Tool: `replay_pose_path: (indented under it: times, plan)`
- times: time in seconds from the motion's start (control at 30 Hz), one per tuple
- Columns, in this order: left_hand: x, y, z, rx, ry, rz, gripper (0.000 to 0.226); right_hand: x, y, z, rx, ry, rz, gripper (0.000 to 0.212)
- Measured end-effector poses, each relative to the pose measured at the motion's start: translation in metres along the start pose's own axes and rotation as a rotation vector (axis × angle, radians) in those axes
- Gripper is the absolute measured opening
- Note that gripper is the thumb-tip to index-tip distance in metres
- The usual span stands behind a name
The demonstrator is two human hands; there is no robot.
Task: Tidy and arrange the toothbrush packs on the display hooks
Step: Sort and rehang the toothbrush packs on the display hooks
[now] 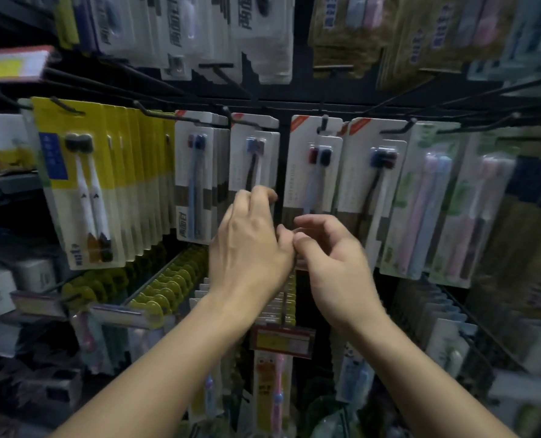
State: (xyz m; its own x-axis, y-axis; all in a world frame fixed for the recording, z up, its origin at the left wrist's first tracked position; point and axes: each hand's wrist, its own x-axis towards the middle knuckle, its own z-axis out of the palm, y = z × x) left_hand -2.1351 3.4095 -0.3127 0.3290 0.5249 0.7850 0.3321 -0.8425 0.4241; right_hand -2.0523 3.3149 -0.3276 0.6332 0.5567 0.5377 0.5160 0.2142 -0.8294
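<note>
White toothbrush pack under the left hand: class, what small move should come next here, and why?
Probably ease the white toothbrush pack straight on its hook. The left hand has fingertips on its lower part, the right hand is curled beside it, and the pack hangs slightly askew from its neighbours.

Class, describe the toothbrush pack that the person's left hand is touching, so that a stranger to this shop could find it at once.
Start at the middle row of hooks, where a long run of yellow packs hangs on the left. Move right past the first white pack to the second white pack, just left of the black upright bar. Its lower half is covered by the left hand, and its brush handle is dark, while the neighbour's is blue.
</note>
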Motion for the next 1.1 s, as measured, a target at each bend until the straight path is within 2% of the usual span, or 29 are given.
replay_pose_path:
  times: [0.2, 0.33, 0.53, 0.67, 0.77, 0.97, 1.1]
  plan:
    - [-0.010, 0.019, 0.021, -0.069, -0.006, -0.032, 0.039, -0.010, 0.014, -0.038, -0.243, 0.236, -0.127, 0.020]
    - [-0.013, 0.020, 0.036, -0.086, 0.035, -0.097, 0.044, -0.014, 0.027, -0.055, -0.502, 0.397, -0.171, 0.034]
    - [-0.001, 0.023, 0.044, -0.071, 0.050, -0.127, 0.067, -0.006, 0.032, -0.057, -0.721, 0.416, -0.068, 0.056]
    - [0.001, 0.022, 0.053, -0.117, 0.016, -0.197, 0.074, -0.003, 0.032, -0.052, -0.673, 0.357, 0.035, 0.072]
    - [-0.002, 0.018, 0.058, -0.144, 0.017, -0.221, 0.074, 0.000, 0.035, -0.047, -0.610, 0.338, 0.083, 0.074]
    - [-0.005, 0.015, 0.060, -0.140, 0.027, -0.219, 0.064, 0.006, 0.035, -0.044, -0.550, 0.370, 0.104, 0.063]
    - [-0.005, 0.017, 0.057, -0.253, 0.012, -0.256, 0.047, 0.006, 0.031, -0.044, -0.526, 0.354, 0.151, 0.056]
